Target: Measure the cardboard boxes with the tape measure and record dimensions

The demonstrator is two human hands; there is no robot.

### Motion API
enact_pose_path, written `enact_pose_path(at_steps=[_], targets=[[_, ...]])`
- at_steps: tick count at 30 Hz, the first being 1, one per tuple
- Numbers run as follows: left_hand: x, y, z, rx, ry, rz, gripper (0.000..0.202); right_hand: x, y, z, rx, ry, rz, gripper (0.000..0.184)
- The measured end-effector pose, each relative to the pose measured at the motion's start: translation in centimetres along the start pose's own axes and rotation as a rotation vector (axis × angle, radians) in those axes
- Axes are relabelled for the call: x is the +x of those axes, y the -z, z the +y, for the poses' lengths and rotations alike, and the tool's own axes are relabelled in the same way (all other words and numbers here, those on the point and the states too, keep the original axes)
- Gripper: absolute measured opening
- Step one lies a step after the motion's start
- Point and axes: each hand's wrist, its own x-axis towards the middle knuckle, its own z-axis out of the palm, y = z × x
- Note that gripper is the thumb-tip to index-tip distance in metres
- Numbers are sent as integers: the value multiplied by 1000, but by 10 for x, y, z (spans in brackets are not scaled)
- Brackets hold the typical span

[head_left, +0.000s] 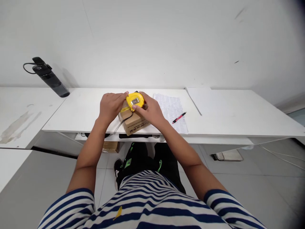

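A yellow tape measure (138, 95) with a silver label is held just over the top of a brown cardboard box (137, 124). My right hand (153, 109) wraps round the case from the right, its thumb along the near side. From the left, my left hand (111, 106) has its fingers closed by the case and the short yellow blade (125, 109), which lies along the box top. Its fingertips are partly hidden. A dark wrist strap (125, 119) hangs from the tape measure across the box. Dark print runs along the box's near side.
The box stands near the front edge of the white desk (78, 117). To its right lie a handwritten sheet (166, 106), a red and black pen (179, 117) and white paper (202, 98). A black bottle (51, 78) stands far left. Another cardboard box (111, 147) is below the desktop.
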Motion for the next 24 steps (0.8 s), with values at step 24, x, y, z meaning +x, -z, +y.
enact_pose_path(at_steps=[24], targets=[[52,19,-11,-142,225,-445,41,-109,7,-42,-263,353,531,35]])
